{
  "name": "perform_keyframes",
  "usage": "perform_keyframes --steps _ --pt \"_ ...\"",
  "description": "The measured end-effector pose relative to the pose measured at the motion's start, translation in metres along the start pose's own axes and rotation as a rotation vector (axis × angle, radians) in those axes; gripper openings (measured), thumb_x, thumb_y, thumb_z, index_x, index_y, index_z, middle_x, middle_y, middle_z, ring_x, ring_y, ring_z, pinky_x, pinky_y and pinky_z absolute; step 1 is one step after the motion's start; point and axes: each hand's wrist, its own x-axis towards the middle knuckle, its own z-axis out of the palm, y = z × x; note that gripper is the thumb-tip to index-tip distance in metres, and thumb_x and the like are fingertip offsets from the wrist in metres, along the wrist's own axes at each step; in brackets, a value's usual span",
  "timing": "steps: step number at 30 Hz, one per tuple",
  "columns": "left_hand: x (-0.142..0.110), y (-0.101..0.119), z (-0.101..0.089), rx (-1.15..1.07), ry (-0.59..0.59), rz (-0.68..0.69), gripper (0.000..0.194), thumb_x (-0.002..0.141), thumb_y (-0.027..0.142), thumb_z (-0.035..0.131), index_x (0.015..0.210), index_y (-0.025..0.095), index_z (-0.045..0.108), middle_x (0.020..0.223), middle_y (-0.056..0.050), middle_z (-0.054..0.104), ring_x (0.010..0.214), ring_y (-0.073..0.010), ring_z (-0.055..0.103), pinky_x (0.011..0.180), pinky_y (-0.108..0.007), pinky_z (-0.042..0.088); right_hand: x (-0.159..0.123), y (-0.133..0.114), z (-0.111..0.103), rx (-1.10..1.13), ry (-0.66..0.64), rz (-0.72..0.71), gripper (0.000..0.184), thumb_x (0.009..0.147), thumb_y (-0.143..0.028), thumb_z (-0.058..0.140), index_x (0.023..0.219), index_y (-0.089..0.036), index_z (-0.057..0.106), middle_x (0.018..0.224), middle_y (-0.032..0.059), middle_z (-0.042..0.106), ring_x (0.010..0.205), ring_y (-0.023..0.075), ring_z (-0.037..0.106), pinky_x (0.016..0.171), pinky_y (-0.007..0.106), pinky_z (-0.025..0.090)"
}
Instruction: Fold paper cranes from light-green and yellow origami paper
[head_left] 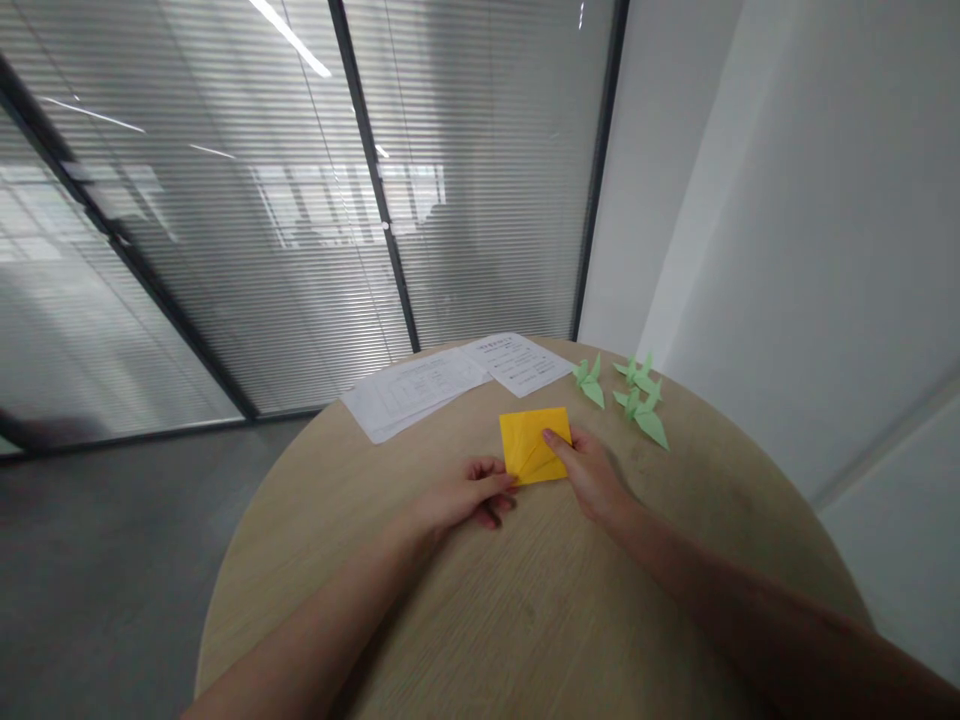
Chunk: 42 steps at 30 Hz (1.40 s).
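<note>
A yellow piece of folded origami paper (529,440), roughly square with crease lines fanning from its lower left corner, is held just above the wooden table. My right hand (589,470) grips its right side, thumb on top and the fingers hidden beneath. At the lower left corner, my left hand (484,492) pinches the paper between thumb and index finger, the other fingers curled loosely below. Beyond the right hand stand green paper cranes, one on the left (589,380), one in front (643,412) and one at the back (637,372).
Printed paper sheets (420,385) lie overlapping at the far left of the round wooden table (525,620), with another printed sheet (519,362) beside them. A glass partition with blinds (480,200) rises behind the table. A white wall (825,250) stands close on the right.
</note>
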Motion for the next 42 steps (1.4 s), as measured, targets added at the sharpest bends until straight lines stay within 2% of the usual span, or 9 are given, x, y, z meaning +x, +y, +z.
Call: perform_keyframes --steps 5,12,15,18,22,27,31,38,42 --pt "0.007 -0.008 0.006 0.146 0.072 0.070 0.037 0.075 0.049 0.082 0.088 0.016 0.069 0.066 0.002 0.064 0.050 -0.0104 0.054 0.049 -0.023 0.046 -0.007 -0.006 0.007 0.041 0.009 0.021 0.043 0.089 -0.059 0.065 0.113 -0.024 0.074 0.109 0.0112 0.079 0.099 0.0332 0.074 0.081 0.043 0.060" --pt "0.009 -0.012 0.004 0.136 0.119 0.044 0.033 0.078 0.048 0.079 0.077 0.016 0.069 0.061 0.001 0.063 0.049 -0.0104 0.054 0.051 -0.024 0.045 -0.012 -0.017 0.009 0.065 -0.008 0.030 0.037 0.086 -0.056 0.069 0.103 -0.023 0.074 0.108 0.0107 0.079 0.096 0.0307 0.074 0.080 0.042 0.060" --pt "0.009 -0.010 0.004 0.080 0.108 0.112 0.038 0.079 0.050 0.080 0.093 0.016 0.072 0.074 -0.002 0.070 0.054 -0.0112 0.058 0.052 -0.024 0.046 -0.010 -0.015 0.007 0.070 -0.010 0.034 0.036 0.087 -0.054 0.069 0.104 -0.023 0.075 0.110 0.0112 0.079 0.098 0.0313 0.075 0.083 0.044 0.060" --pt "0.009 -0.006 0.002 -0.021 0.230 0.240 0.052 0.082 0.051 0.079 0.120 0.018 0.066 0.096 -0.007 0.075 0.074 -0.0175 0.069 0.062 -0.027 0.053 -0.009 -0.013 0.007 0.089 -0.082 0.078 0.038 0.084 -0.054 0.073 0.106 -0.024 0.075 0.110 0.0103 0.079 0.098 0.0312 0.075 0.085 0.043 0.060" --pt "0.008 0.000 -0.005 0.037 0.315 0.339 0.059 0.081 0.043 0.080 0.131 0.018 0.061 0.094 -0.006 0.075 0.084 -0.0205 0.071 0.075 -0.032 0.055 -0.012 -0.017 0.007 0.060 -0.232 0.137 0.040 0.079 -0.056 0.077 0.101 -0.023 0.075 0.103 0.0085 0.081 0.096 0.0305 0.076 0.084 0.041 0.059" --pt "0.008 0.000 -0.006 0.149 0.259 0.345 0.037 0.082 0.035 0.075 0.112 0.015 0.073 0.085 -0.006 0.075 0.078 -0.0200 0.069 0.072 -0.032 0.051 -0.018 -0.024 0.008 0.009 -0.336 0.151 0.037 0.080 -0.051 0.078 0.102 -0.022 0.074 0.103 0.0072 0.079 0.096 0.0290 0.075 0.082 0.038 0.057" --pt "0.006 0.000 -0.003 0.175 0.230 0.307 0.029 0.084 0.032 0.071 0.106 0.014 0.076 0.094 -0.010 0.078 0.084 -0.0225 0.071 0.077 -0.035 0.053 -0.018 -0.021 0.011 0.052 -0.292 0.114 0.036 0.078 -0.043 0.080 0.107 -0.024 0.070 0.107 0.0063 0.078 0.097 0.0271 0.074 0.084 0.037 0.057" --pt "0.007 -0.002 -0.003 0.150 0.257 0.298 0.026 0.084 0.032 0.070 0.099 0.013 0.076 0.091 -0.010 0.077 0.081 -0.0216 0.070 0.076 -0.034 0.053 -0.015 -0.010 0.012 0.142 -0.244 0.070 0.040 0.080 -0.041 0.078 0.113 -0.030 0.060 0.106 0.0036 0.075 0.088 0.0230 0.073 0.074 0.033 0.056" --pt "0.010 -0.002 -0.006 0.088 0.281 0.272 0.024 0.081 0.032 0.071 0.095 0.014 0.078 0.090 -0.009 0.078 0.079 -0.0210 0.069 0.075 -0.033 0.052 -0.013 -0.010 0.009 0.159 -0.215 0.024 0.031 0.080 -0.042 0.077 0.105 -0.029 0.065 0.104 0.0024 0.076 0.094 0.0230 0.072 0.082 0.035 0.055"
